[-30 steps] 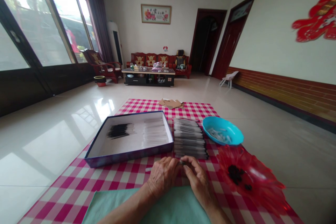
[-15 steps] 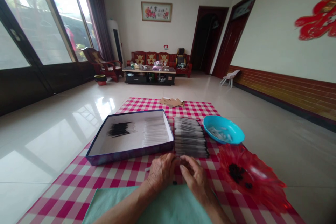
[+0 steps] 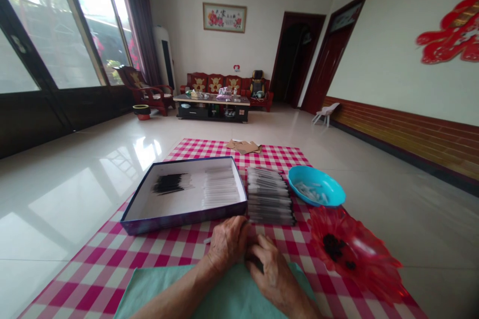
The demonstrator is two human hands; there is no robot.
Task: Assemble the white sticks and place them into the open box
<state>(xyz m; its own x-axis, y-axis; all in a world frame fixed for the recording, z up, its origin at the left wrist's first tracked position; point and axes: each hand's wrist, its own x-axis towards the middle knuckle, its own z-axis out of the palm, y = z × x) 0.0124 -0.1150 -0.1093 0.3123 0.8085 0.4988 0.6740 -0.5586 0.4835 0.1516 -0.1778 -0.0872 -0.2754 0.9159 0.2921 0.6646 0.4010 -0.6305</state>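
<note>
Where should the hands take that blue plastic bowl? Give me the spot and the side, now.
Take the blue plastic bowl by its rim on the far right, coming from the right. That side looks open, while the stack of clear sleeves crowds its left and the red plastic dish lies in front. The raised rim should pinch easily; keep it level for the white pieces inside.

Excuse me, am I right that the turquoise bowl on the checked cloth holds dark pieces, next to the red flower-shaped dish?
Not quite: the head view shows the turquoise bowl holding pale pieces, while the dark pieces lie in the red flower-shaped dish. The bowl does sit on the checked cloth, next to that dish.
</note>
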